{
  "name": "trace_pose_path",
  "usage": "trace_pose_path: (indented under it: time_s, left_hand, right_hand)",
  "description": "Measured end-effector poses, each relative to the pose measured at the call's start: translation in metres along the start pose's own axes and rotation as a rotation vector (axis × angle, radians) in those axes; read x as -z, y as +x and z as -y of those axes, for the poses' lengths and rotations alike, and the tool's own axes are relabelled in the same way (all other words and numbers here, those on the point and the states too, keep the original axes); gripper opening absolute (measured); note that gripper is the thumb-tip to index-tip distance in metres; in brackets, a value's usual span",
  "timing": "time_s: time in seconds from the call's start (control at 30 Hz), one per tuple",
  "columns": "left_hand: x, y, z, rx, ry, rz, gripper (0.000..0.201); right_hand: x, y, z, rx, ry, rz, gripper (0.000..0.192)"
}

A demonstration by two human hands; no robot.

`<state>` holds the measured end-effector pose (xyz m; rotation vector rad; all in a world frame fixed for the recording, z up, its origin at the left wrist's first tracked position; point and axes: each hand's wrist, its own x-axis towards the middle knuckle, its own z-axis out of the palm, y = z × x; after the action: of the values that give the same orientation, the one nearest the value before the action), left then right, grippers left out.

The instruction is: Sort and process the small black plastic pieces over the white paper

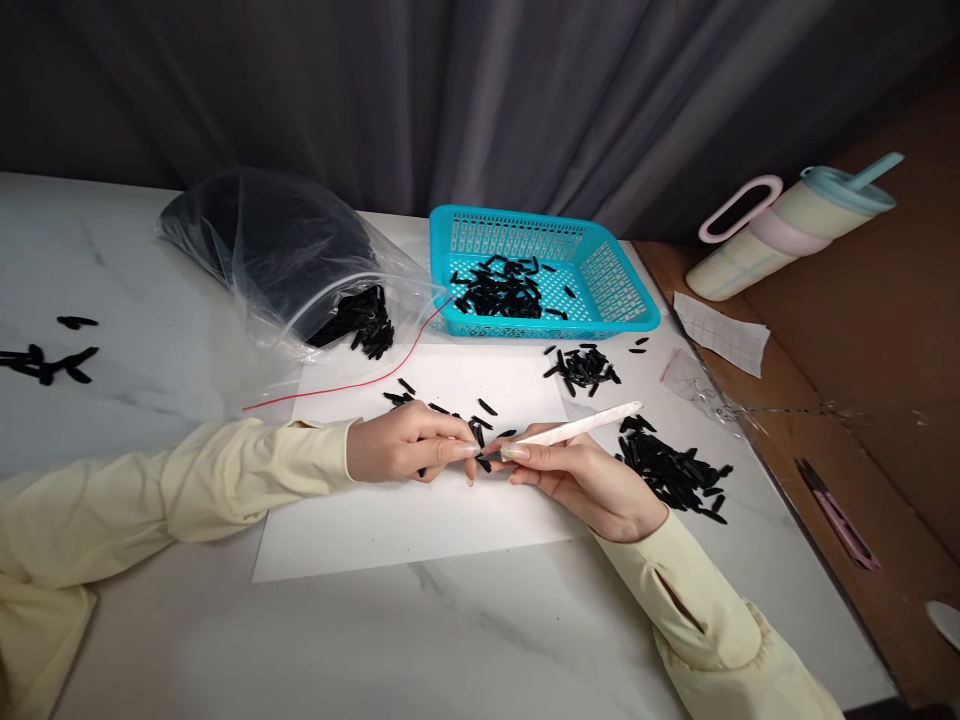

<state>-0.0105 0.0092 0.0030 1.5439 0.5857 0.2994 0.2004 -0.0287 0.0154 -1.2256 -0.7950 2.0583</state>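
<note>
Black piece (pixel 480 437) sits pinched in the left hand (pixel 405 447) over the white sheet (pixel 420 520); the right hand (pixel 585 480) grips a white tool (pixel 585 427). One slip might flick it among loose pieces (pixel 675 470) on the desk (pixel 465 640).

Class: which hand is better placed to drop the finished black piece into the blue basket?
Left hand: it pinches the black piece, while the right hand grips the white tool. Blue basket lies beyond both.

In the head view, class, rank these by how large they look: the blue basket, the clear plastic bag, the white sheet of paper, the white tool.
1. white sheet of paper
2. clear plastic bag
3. blue basket
4. white tool
</note>
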Motion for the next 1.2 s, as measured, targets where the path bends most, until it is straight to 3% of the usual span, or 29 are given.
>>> trace_pose_path:
  time_s: [0.3, 0.5, 0.73, 1.07, 1.2]
  left_hand:
    - [0.0, -0.001, 0.003, -0.099, 0.185, -0.039, 0.033]
    - [0.0, 0.0, 0.0, -0.008, 0.044, -0.04, 0.031]
    - [-0.002, 0.003, 0.006, -0.046, -0.048, -0.126, 0.031]
    - [-0.001, -0.001, -0.001, 0.04, -0.136, -0.05, 0.03]
    - [0.001, -0.001, -0.001, 0.059, -0.206, -0.001, 0.029]
  right_hand:
    - [0.005, 0.001, -0.003, -0.02, 0.034, 0.05, 0.007]
    - [0.002, -0.005, 0.005, 0.047, -0.022, 0.026, 0.003]
    - [-0.008, -0.017, 0.012, 0.142, -0.145, -0.021, 0.012]
    - [-0.015, -0.018, 0.007, 0.221, -0.273, 0.002, 0.014]
    - [-0.016, -0.02, 0.008, 0.348, -0.329, -0.076, 0.011]
